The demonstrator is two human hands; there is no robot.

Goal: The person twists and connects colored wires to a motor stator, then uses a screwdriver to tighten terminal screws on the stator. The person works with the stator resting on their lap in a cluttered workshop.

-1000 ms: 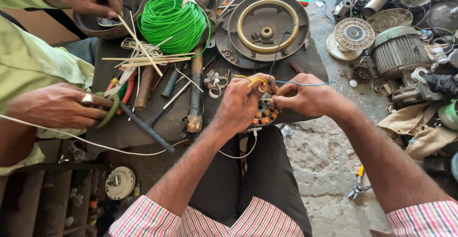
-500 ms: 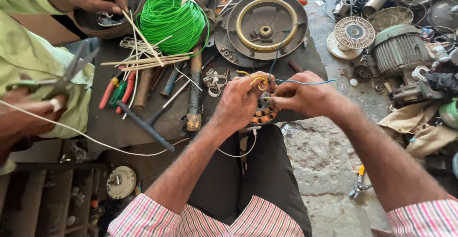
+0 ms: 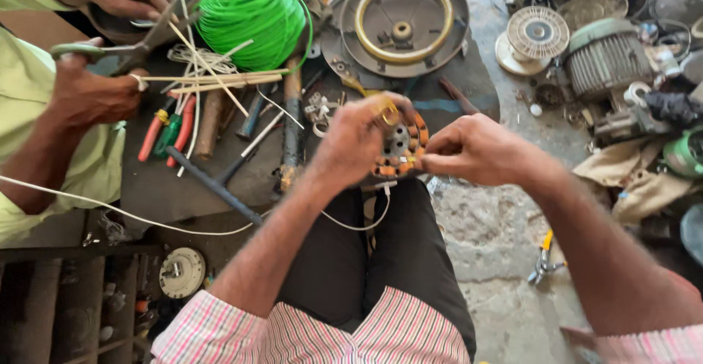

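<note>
Left hand (image 3: 356, 138) grips the round motor coil (image 3: 401, 146), right hand (image 3: 469, 148) pinches its edge, green wire roll (image 3: 245, 14) lying beyond on the dark mat (image 3: 157, 184)

We are looking steeply down from head height, close over our lap, facing the cluttered floor (image 3: 512, 313) ahead.

Round motor stator (image 3: 399, 144) ringed with copper-orange windings, held upright over the lap, white wire trailing below

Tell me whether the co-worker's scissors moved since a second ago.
Yes. The scissors came up into view, now raised beside the green wire coil, over the sticks.
</note>
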